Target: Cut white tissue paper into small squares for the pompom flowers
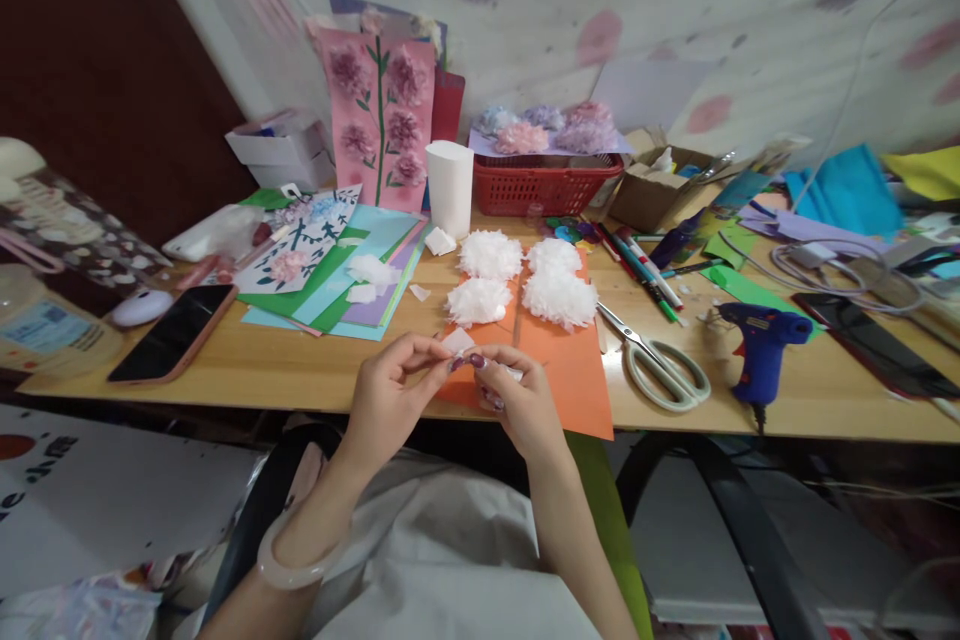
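Note:
My left hand (pixel 394 400) and my right hand (pixel 523 405) meet over the front edge of the table, thumbs and forefingers closed in a pinch. Between their fingertips is a small square of thin white paper (pixel 456 340), partly covered by the fingers. A bit of white also shows at my right palm, too hidden to make out fully. Just beyond the hands lies orange paper (pixel 570 385). Fluffy white paper flowers (pixel 480 301) sit on and beside it, in two pairs.
Scissors (pixel 666 370) and a blue glue gun (pixel 765 345) lie to the right. Coloured paper sheets (pixel 337 295) and a phone (pixel 174 332) are at left. Behind stand a white paper roll (pixel 450 190), a red basket (pixel 540 188) and a pink flower picture (pixel 381 120).

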The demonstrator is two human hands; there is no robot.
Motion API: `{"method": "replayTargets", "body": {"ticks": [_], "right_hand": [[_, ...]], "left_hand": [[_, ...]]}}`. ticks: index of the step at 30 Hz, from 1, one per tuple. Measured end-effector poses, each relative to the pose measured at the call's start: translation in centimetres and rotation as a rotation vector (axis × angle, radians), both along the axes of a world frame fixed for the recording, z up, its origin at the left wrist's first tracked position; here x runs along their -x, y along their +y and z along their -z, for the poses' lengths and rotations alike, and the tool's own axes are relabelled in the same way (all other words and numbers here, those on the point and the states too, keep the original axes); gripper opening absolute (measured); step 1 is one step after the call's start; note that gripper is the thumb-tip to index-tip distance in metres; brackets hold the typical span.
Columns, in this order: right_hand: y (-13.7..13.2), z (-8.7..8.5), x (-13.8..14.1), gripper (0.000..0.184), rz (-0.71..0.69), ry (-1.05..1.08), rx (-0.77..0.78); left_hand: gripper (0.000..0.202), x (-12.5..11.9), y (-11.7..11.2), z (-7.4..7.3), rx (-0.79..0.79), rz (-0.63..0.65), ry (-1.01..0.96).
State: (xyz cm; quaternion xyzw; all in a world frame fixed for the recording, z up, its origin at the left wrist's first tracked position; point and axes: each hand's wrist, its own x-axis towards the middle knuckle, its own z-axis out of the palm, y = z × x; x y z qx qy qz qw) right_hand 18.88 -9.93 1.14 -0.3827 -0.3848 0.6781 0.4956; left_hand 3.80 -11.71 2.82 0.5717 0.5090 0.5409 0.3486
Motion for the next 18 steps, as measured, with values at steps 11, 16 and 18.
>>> {"method": "replayTargets", "body": {"ticks": [11,16,18], "right_hand": [[-0.14,-0.09,-0.03,0.027,-0.024,-0.053,-0.063],[-0.05,0.08,-0.07,0.024,-0.019,-0.061,-0.093],[-0.07,0.13,-0.05,0.023,-0.012,-0.064,-0.091]], "left_hand": [[0.008,0.62,-0.16,0.4,-0.151,-0.001,0.214],[0.012,0.77,-0.18,0.22,-0.278,0.006,0.366],[0.014,0.78,-0.13,0.18,-0.323,0.008,0.402]]}}
